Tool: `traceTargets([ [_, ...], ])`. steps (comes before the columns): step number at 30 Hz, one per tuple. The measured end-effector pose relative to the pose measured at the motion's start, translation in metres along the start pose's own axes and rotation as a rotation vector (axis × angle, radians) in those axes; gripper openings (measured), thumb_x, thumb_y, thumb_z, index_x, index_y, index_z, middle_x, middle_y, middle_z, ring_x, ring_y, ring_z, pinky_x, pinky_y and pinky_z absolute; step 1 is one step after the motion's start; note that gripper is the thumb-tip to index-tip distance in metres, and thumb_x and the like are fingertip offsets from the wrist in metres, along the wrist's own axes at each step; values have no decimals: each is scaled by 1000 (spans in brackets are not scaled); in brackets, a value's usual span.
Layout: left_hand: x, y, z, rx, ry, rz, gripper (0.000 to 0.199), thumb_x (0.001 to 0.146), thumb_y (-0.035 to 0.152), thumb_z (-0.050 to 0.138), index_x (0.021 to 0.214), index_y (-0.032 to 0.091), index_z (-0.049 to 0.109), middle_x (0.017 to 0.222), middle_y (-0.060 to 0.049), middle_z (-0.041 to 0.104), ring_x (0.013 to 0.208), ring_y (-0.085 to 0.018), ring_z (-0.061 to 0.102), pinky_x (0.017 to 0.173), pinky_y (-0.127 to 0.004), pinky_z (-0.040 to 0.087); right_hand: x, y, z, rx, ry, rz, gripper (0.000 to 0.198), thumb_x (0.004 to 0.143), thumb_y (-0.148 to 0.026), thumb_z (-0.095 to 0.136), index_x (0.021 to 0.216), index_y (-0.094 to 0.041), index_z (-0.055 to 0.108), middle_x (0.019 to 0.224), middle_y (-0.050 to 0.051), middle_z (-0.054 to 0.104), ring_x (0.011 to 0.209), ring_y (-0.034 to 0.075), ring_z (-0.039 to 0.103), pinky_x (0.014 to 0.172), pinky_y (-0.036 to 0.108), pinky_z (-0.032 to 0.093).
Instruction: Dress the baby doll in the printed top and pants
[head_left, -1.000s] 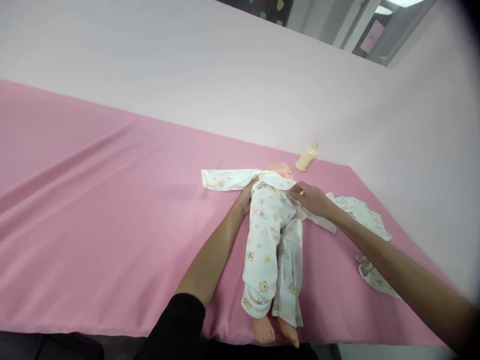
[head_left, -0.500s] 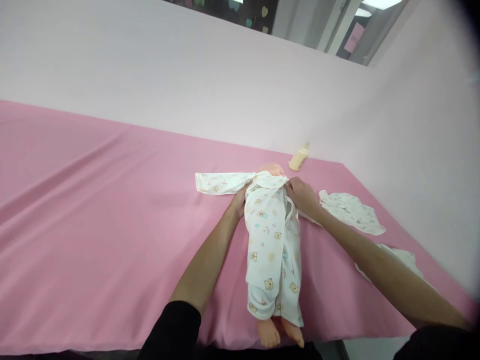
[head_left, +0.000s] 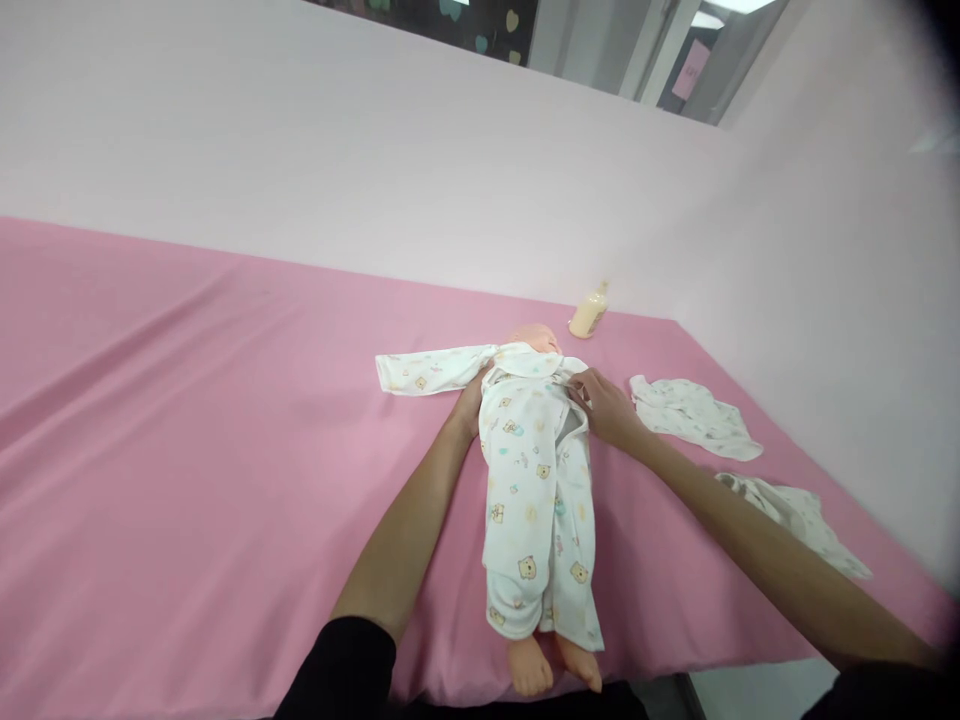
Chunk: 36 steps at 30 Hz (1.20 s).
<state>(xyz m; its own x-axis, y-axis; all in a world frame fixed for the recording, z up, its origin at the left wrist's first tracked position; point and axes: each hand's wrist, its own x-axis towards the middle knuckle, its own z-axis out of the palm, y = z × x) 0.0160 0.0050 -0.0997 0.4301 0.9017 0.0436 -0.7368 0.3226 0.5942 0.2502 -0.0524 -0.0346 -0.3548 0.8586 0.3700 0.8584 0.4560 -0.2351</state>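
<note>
A baby doll [head_left: 530,668] lies on its back, its bare feet at the near edge of the bed. It has on a white baby romper [head_left: 517,480] printed with small bears, with one sleeve stretched out to the left. My left hand [head_left: 470,402] is closed round the doll's side below that sleeve, its fingers partly hidden under the cloth. At the opposite side of the chest, my right hand [head_left: 602,402] pinches the romper's edge between thumb and fingers. The doll's head [head_left: 536,337] shows only partly above the collar.
The doll lies on a pink sheet [head_left: 225,480]. A pale yellow bottle [head_left: 589,311] stands behind the head, near the wall [head_left: 337,160]. Two crumpled white printed cloths, one farther back [head_left: 697,415] and one nearer [head_left: 802,520], lie to the right.
My right hand has moved slightly down and outward with the romper's edge, opening the cloth at the chest. My left hand stays at the doll's side. The view has shifted a little.
</note>
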Motion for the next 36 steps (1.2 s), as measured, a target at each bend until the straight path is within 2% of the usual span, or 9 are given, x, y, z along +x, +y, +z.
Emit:
traceTargets([
  [5, 0, 1, 2, -2, -32, -58, 43, 87, 49, 61, 113, 15, 68, 103, -11, 74, 107, -30, 66, 101, -43, 47, -5, 13, -15, 417, -251, 260, 18, 86, -23, 51, 102, -23, 59, 87, 2, 65, 74, 17, 58, 67, 30, 44],
  [8, 0, 1, 3, -17, -99, -97, 48, 89, 52, 57, 119, 16, 66, 111, -12, 73, 114, -32, 63, 105, -45, 44, -6, 17, -21, 625, -395, 321, 24, 81, -22, 53, 104, -22, 59, 86, 1, 65, 75, 17, 59, 66, 29, 44],
  [11, -1, 2, 5, -5, -95, -120, 50, 90, 52, 55, 124, 17, 64, 117, -11, 71, 119, -32, 61, 109, -46, 41, -4, 19, -22, 676, -451, 321, 24, 78, -25, 59, 101, -20, 58, 89, 1, 64, 77, 16, 57, 67, 29, 43],
  [15, -2, 3, 4, 20, -48, -103, 50, 89, 50, 56, 125, 17, 63, 118, -12, 70, 119, -32, 61, 109, -46, 42, 1, 19, -18, 579, -425, 234, 13, 75, -28, 60, 83, -20, 53, 80, -2, 57, 71, 14, 49, 62, 26, 38],
  [20, -1, 4, 4, 38, -30, -57, 44, 86, 46, 63, 120, 18, 67, 110, -10, 73, 112, -30, 65, 102, -44, 47, 2, 21, 1, 319, -185, 131, 22, 78, -26, 50, 65, -22, 32, 61, -5, 38, 59, 12, 35, 56, 26, 27],
  [27, 0, 1, 0, 95, 7, -3, 43, 85, 42, 67, 121, 18, 67, 113, -11, 72, 111, -29, 65, 101, -42, 48, -1, 16, 23, 287, 121, 256, 23, 84, -24, 45, 71, -24, 26, 61, -5, 35, 57, 14, 32, 55, 29, 23],
  [29, 0, 1, -1, 81, 18, -10, 43, 85, 42, 66, 121, 19, 67, 112, -10, 73, 111, -28, 65, 101, -42, 48, -4, 14, 23, 398, 117, 313, 18, 85, -29, 48, 78, -24, 33, 62, -5, 41, 56, 14, 37, 54, 28, 27],
  [32, 0, 2, 1, 52, 25, -32, 43, 85, 46, 65, 119, 19, 68, 108, -10, 74, 110, -29, 66, 102, -42, 48, -12, 12, 17, 608, 7, 393, 18, 85, -36, 55, 94, -24, 45, 65, -6, 51, 55, 13, 43, 53, 27, 33],
  [36, 0, 4, 5, 22, 12, -84, 42, 85, 48, 63, 112, 16, 69, 104, -10, 74, 108, -31, 66, 100, -43, 49, -26, 16, 8, 893, -143, 397, 22, 88, -41, 55, 97, -21, 57, 87, 0, 62, 76, 15, 57, 70, 30, 47],
])
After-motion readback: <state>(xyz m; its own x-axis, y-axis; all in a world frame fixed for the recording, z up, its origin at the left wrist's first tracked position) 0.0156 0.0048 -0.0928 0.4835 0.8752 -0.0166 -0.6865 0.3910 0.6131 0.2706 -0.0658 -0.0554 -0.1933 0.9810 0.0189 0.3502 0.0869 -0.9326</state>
